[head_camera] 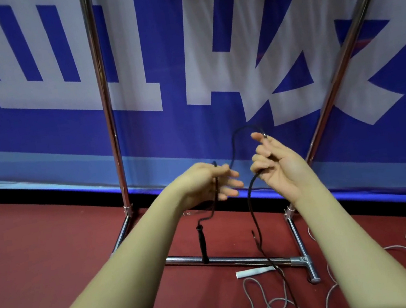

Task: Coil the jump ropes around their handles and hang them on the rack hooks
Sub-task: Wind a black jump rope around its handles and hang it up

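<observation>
Both hands raised before rack upright (108, 115), black jump rope (251, 204) strung between them. Left hand (209, 182) loosely closes round cord, black handle (202, 244) dangling below over rack's base bar (229, 259). Right hand (275, 163) curls round other handle, tip poking past fingers, cord arching across. Slack trails to red floor (53, 257) beside grey-white rope (254, 302). Advice: keep cord taut, lay turns snug side by side along handle, gather slack gradually

Both hands, left (210, 182) and right (273, 162), are gripping a black jump rope (251, 200) at frame centre, its handle (202, 244) dangling below
</observation>
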